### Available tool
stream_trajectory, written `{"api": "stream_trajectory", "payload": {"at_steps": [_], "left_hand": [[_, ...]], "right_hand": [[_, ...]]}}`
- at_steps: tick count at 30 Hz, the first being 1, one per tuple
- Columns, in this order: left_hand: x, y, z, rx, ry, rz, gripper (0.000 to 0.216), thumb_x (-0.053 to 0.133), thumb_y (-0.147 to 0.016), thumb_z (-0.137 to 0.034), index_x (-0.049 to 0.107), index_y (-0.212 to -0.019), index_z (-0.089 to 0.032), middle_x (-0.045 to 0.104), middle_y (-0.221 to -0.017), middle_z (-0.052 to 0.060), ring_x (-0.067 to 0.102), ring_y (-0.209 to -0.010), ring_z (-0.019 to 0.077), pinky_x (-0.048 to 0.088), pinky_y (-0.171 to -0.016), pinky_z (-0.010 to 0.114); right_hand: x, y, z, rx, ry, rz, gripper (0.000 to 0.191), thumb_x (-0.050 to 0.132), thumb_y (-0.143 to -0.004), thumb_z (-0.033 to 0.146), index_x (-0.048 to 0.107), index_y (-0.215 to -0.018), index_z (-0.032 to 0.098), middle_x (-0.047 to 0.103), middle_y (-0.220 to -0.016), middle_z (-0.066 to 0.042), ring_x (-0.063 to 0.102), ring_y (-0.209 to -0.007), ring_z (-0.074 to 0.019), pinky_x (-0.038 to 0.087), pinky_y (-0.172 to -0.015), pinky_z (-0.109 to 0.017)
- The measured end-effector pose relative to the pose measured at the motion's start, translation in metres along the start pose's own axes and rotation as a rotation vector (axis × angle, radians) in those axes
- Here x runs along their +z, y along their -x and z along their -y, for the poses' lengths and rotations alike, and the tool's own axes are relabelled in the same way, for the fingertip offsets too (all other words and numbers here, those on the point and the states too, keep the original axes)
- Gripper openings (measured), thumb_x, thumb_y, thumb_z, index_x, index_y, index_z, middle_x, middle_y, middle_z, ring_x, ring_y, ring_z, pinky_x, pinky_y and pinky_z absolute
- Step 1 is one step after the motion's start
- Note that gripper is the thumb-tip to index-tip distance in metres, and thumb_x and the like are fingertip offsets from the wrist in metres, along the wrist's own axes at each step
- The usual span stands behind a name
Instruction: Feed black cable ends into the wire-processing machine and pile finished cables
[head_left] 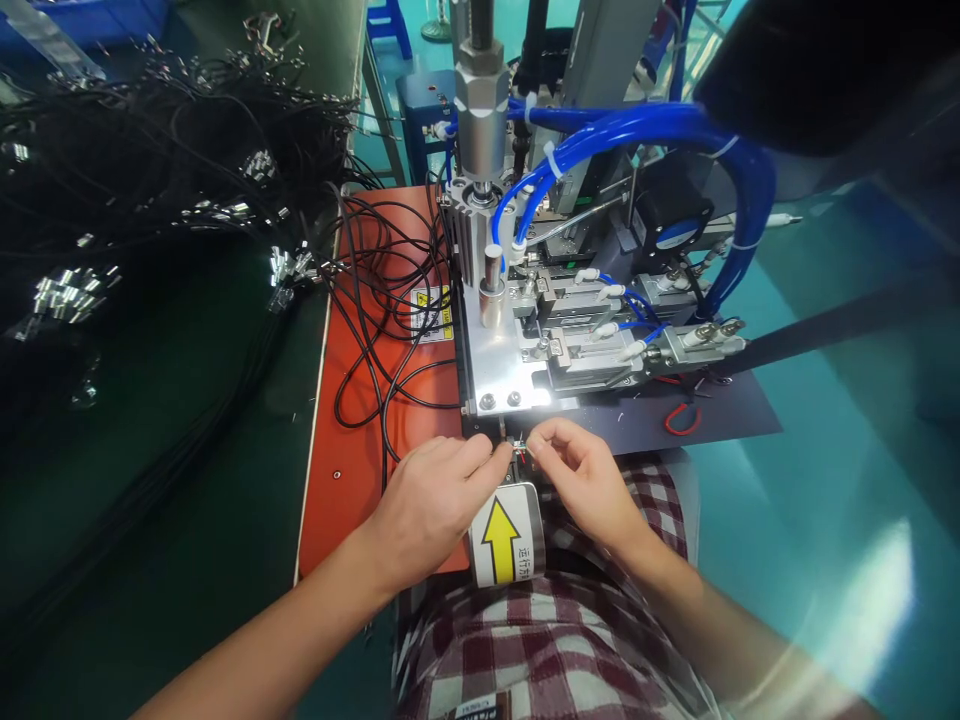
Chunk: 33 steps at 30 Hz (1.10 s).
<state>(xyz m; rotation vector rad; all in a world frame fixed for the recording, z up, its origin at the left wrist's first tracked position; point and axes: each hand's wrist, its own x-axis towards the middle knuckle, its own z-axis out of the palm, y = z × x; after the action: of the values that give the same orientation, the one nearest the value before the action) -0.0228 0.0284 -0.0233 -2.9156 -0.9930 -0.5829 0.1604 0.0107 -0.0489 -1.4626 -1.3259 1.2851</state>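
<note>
Both of my hands meet at the front of a metal press machine [491, 365]. My left hand [442, 490] is closed, its fingertips pinching the end of a black cable [384, 425] that runs in beneath it; the gripped part is mostly hidden. Thin coloured wires [520, 448], with white, red and green showing, lie between the fingertips of both hands. From the right, my right hand [589, 480] pinches these wires between thumb and forefinger. Just below the fingers is a white label with a yellow arrow [501, 540].
Loops of black cable lie on the orange tabletop [330, 520] to the left. Further left is a large heap of black cables [172, 150] with shiny metal ends. Blue air hoses [637, 125] arch over the machine. Red-handled pliers [682, 418] rest at its right.
</note>
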Motion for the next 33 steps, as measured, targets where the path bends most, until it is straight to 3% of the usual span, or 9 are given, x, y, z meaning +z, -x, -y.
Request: {"api": "stream_trajectory", "payload": {"at_steps": [6, 10, 15, 21, 27, 33], "left_hand": [[0.0, 0.0, 0.001, 0.007, 0.019, 0.016, 0.032, 0.032, -0.096, -0.013, 0.061, -0.11, -0.009, 0.054, -0.068, 0.002, 0.046, -0.056, 0.0145, 0.035, -0.052, 0.027], [-0.001, -0.001, 0.0, 0.008, 0.009, 0.033, 0.032, 0.032, -0.095, -0.012, 0.061, -0.109, -0.01, 0.053, -0.067, 0.002, 0.046, -0.056, 0.0147, 0.035, -0.051, 0.027], [-0.002, -0.002, -0.001, 0.02, -0.023, 0.053, 0.032, 0.032, -0.095, -0.012, 0.061, -0.109, -0.01, 0.054, -0.068, 0.003, 0.046, -0.056, 0.0152, 0.036, -0.05, 0.028], [-0.001, -0.002, 0.0, -0.004, 0.025, 0.061, 0.033, 0.03, -0.094, -0.012, 0.06, -0.108, -0.01, 0.057, -0.07, 0.003, 0.05, -0.056, 0.0162, 0.04, -0.05, 0.028], [-0.001, -0.001, 0.003, -0.054, 0.142, 0.087, 0.028, 0.032, -0.094, -0.013, 0.06, -0.1, -0.01, 0.064, -0.082, 0.007, 0.059, -0.069, 0.0186, 0.047, -0.058, 0.028], [0.0, 0.003, 0.003, -0.023, 0.118, 0.091, 0.028, 0.032, -0.095, -0.012, 0.059, -0.1, -0.009, 0.064, -0.082, 0.008, 0.058, -0.066, 0.0192, 0.046, -0.058, 0.03]], "right_hand": [[-0.002, -0.001, 0.005, -0.063, 0.106, -0.041, 0.017, 0.049, -0.088, 0.027, 0.053, -0.073, 0.019, 0.053, -0.07, -0.001, 0.048, -0.065, -0.0153, 0.04, -0.06, -0.027], [0.0, -0.001, 0.004, 0.053, 0.011, 0.009, 0.019, 0.05, -0.086, 0.031, 0.051, -0.071, 0.02, 0.048, -0.063, 0.002, 0.044, -0.056, -0.0141, 0.037, -0.052, -0.026], [0.002, 0.002, 0.005, -0.104, 0.191, -0.088, 0.018, 0.049, -0.088, 0.027, 0.052, -0.071, 0.02, 0.05, -0.068, 0.0, 0.044, -0.062, -0.0152, 0.037, -0.057, -0.027], [0.0, -0.002, 0.003, 0.131, -0.088, 0.024, 0.021, 0.053, -0.084, 0.035, 0.051, -0.07, 0.019, 0.045, -0.063, 0.003, 0.041, -0.057, -0.0132, 0.033, -0.051, -0.025], [-0.002, -0.002, 0.0, 0.125, -0.17, 0.033, 0.021, 0.056, -0.084, 0.036, 0.053, -0.072, 0.019, 0.049, -0.064, 0.002, 0.042, -0.057, -0.0123, 0.035, -0.052, -0.025], [0.007, 0.011, -0.001, 0.21, -0.298, -0.042, 0.022, 0.064, -0.077, 0.039, 0.06, -0.076, 0.017, 0.055, -0.066, 0.001, 0.046, -0.056, -0.012, 0.038, -0.052, -0.024]]}}
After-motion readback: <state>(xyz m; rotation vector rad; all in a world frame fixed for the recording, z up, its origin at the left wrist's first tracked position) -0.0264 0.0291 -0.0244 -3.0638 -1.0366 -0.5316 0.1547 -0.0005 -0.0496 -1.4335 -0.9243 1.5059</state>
